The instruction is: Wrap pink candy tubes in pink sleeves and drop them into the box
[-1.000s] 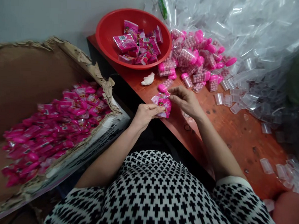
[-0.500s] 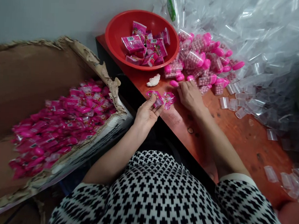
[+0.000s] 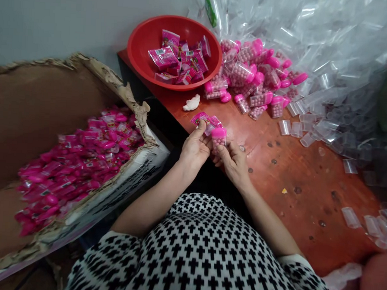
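My left hand (image 3: 195, 148) pinches a pink printed wrapper (image 3: 204, 119) between thumb and fingers, just over the near edge of the red-brown table (image 3: 295, 176). Close beside it, my right hand (image 3: 233, 161) grips a small clear container of pink candy balls with a pink cap (image 3: 218, 138), held upright and touching the wrapper. Both hands are closed on what they hold.
A red bowl (image 3: 143, 47) with pink packets stands at the table's back left. A heap of pink-capped candy containers (image 3: 255, 74) lies behind the hands, empty clear containers (image 3: 311, 125) and plastic bags to the right. A torn cardboard box (image 3: 96, 75) of pink packets sits left.
My right hand reached to the heap of containers, took one, and brought it back beside the wrapper in my left hand. The left hand stayed near the table edge.
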